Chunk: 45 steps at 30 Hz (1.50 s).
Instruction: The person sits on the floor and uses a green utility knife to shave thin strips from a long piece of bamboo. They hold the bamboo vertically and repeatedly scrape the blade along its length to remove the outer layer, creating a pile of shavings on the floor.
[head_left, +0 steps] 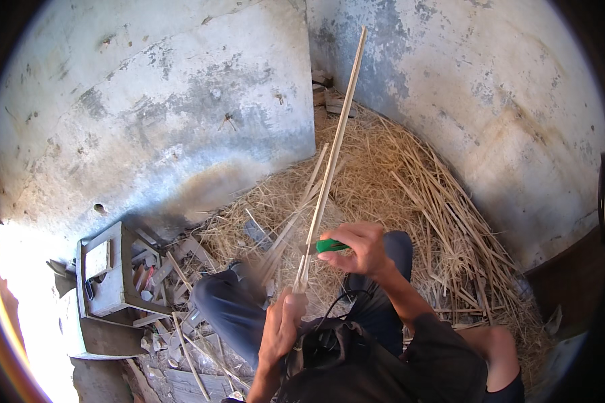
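A long, pale split strip of bamboo or wood [332, 156] slants up and away from my lap toward the corner of the walls. Its near end is gripped in my left hand [282, 322], with the fingers closed round it. My right hand [361, 247] is wrapped round the green handle of a knife [329, 246], a little farther up the strip. The short dark blade meets the strip from the right; how deep it sits in the strip I cannot tell. The strip looks divided lengthwise along part of its length.
Straw-like shavings [370, 158] cover the floor ahead. Many long thin strips [444, 215] lie piled along the right wall [504, 101]. A worn wooden stool [111, 275] stands at the left among scraps. My bent knees [225, 309] flank the work.
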Tool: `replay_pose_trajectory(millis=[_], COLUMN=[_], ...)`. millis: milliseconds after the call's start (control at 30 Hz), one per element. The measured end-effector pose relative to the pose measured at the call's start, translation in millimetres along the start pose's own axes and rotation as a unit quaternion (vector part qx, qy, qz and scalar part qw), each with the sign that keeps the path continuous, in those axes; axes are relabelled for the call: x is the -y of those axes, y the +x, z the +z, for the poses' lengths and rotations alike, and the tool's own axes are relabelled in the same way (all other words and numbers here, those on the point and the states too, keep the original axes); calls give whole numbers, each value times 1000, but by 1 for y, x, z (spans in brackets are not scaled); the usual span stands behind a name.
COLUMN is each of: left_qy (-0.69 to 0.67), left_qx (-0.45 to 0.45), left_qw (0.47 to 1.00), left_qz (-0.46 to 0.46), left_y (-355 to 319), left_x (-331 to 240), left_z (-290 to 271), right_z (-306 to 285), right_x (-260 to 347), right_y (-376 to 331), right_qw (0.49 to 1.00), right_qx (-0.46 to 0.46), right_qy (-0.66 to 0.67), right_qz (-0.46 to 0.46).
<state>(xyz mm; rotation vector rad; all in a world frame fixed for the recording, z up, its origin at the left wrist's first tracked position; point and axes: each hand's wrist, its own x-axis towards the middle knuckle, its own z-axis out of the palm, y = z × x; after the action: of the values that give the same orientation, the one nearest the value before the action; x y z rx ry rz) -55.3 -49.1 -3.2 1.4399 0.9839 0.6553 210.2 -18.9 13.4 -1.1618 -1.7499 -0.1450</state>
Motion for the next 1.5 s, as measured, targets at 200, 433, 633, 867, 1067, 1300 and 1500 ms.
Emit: replay_pose_trajectory(millis=[200,433,633,867,1067,1300,1500], left_qy=[17,73,99,130,175,126,-18], left_qx=[-1,-16,-24,-21,-6,84,6], left_qw=[1000,997,995,991,984,988,995], left_qz=[4,18,23,24,27,-32,-96], left_y=[-3,-10,-11,-15,-15,-37,-4], left_x=[5,-9,-11,-4,9,45,47], left_z=[2,6,5,1,3,-21,-55], right_z=[-4,-9,-8,2,4,-65,-37], right_x=[-2,-8,-9,-24,-44,-82,-16], right_y=[3,4,3,-3,-26,-55,-119], right_qw=[1000,998,997,994,966,917,895], right_qx=[-4,-13,-17,-56,-76,-249,-130], right_qy=[-24,-60,-73,-89,-144,-138,34], right_qz=[-13,-18,-16,0,199,279,425])
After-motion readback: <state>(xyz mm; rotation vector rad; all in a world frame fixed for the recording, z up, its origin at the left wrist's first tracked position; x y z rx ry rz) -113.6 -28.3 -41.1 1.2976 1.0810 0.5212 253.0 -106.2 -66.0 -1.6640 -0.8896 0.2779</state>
